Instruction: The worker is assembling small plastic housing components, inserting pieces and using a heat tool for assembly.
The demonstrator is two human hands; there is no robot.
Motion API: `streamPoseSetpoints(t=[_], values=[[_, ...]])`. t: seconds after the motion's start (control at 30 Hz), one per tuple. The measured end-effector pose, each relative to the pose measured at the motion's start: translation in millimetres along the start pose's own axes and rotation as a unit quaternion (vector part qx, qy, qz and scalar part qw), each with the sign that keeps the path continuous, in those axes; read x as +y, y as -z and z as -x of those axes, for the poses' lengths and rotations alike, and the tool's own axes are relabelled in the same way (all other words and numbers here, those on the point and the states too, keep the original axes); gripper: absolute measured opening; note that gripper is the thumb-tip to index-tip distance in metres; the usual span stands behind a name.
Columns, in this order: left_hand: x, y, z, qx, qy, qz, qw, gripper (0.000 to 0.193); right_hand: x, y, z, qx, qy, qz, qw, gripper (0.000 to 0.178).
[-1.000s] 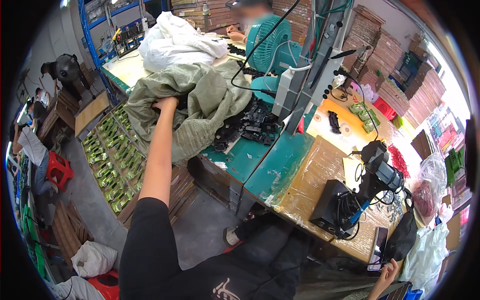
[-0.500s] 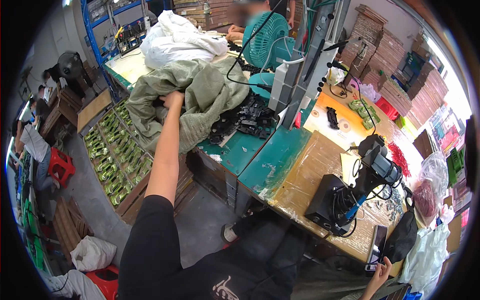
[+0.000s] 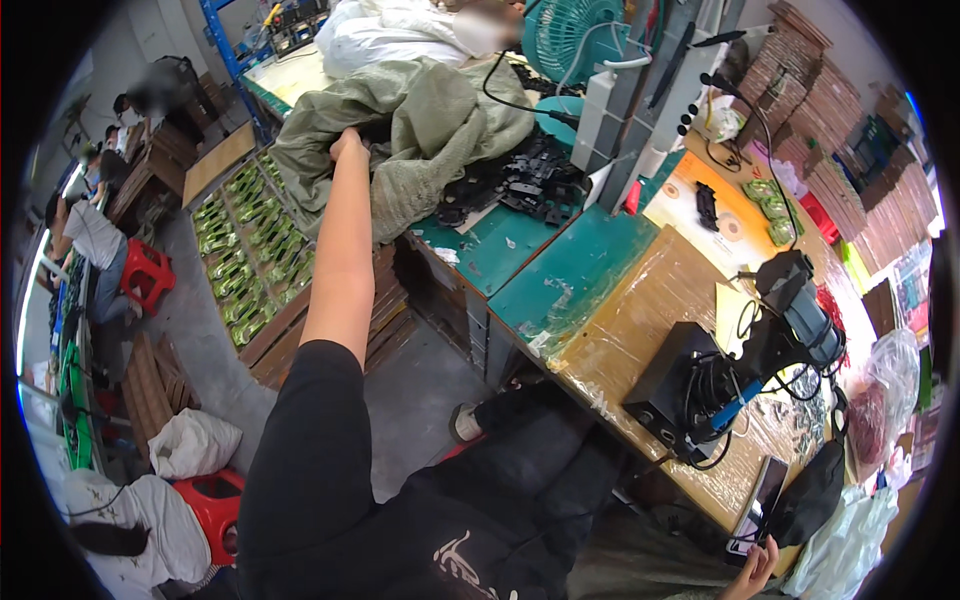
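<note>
At the mouth of a grey-green woven sack [image 3: 440, 115], my left arm is stretched far out. My left hand [image 3: 349, 148] touches the sack's opening, with its fingers hidden by the fold, so I cannot tell whether they grip anything. Black plastic parts [image 3: 540, 180] lie heaped beside the sack on the green tabletop [image 3: 560, 265]. Low at the right, my right hand [image 3: 757, 570] is partly cut off by the picture's lower edge; its fingers are loosely bent and apart, and nothing shows in them. It is nearest to a phone [image 3: 760, 500] on the table edge.
A black device with coiled cables [image 3: 675, 385] stands on the right worktop, near a black pouch [image 3: 808, 490]. A teal fan [image 3: 570, 40] and metal post are behind the heap. Trays of green-wrapped pieces [image 3: 245, 250] lie at the left. Red stools [image 3: 148, 275] and several people are further left.
The view has tilted and turned, so the bench and sack sit higher and further right in the picture. My left hand stays at the sack's mouth; my right hand stays near the phone.
</note>
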State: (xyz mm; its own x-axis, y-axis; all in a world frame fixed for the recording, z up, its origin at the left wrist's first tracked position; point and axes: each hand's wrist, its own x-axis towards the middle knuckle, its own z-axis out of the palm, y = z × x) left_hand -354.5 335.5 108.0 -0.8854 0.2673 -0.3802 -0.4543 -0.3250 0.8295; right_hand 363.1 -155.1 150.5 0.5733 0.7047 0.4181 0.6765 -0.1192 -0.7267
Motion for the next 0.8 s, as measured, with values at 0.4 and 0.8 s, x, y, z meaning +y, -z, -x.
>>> streamPoseSetpoints(t=[0.4, 0.8], values=[[5, -6, -20, -0.397, 0.062, -0.115, 0.908, 0.025, -5, 5, -4, -0.004, 0.033, 0.026, 0.999, 0.021], [-6, -17, 11, -0.45, 0.151, -0.271, 0.837, 0.028, -21, -12, -10, -0.01, 0.015, 0.033, 0.999, 0.021]])
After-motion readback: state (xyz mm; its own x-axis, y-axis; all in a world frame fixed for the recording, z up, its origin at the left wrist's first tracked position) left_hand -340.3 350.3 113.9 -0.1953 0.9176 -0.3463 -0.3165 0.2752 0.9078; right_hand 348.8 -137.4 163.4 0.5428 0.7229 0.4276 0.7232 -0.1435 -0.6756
